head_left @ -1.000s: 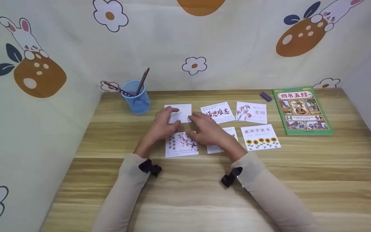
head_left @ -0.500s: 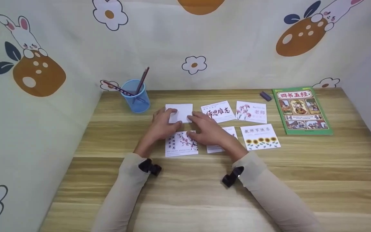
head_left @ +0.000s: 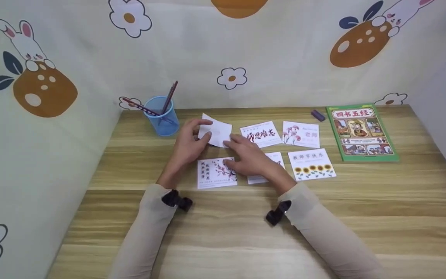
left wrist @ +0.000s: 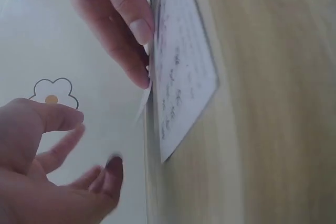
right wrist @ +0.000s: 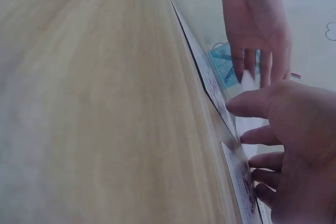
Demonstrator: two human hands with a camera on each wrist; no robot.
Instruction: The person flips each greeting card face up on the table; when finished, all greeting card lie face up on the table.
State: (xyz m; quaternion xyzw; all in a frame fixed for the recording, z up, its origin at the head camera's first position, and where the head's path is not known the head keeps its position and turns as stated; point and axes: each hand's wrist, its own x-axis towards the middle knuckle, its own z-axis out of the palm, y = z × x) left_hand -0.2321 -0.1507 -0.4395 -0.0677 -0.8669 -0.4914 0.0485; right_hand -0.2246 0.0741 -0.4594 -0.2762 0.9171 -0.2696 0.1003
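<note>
A blank white card [head_left: 220,131] bows upward at its left side, behind the printed blossom card [head_left: 207,179]. My left hand [head_left: 189,141] overlaps its raised left end in the head view. In the left wrist view, the spread fingers of that hand [left wrist: 58,166] stand apart with nothing between them. My right hand [head_left: 248,157] has its fingertips at the white card's right edge, its thumb over the blossom card's corner. Its fingers lie loosely bent in the right wrist view. Beneath the right hand a printed card [head_left: 258,179] is partly covered.
Behind stand a red-lettered card [head_left: 263,133] and a pink flower card [head_left: 302,134]; a sunflower card [head_left: 312,164] lies in front of them. A blue pencil cup [head_left: 163,122] is at back left. A green book [head_left: 362,133] and dark eraser [head_left: 318,115] lie right.
My left hand has shifted slightly left and away, and the white card's left side has risen from lying flat. The right hand stays at its right edge.
</note>
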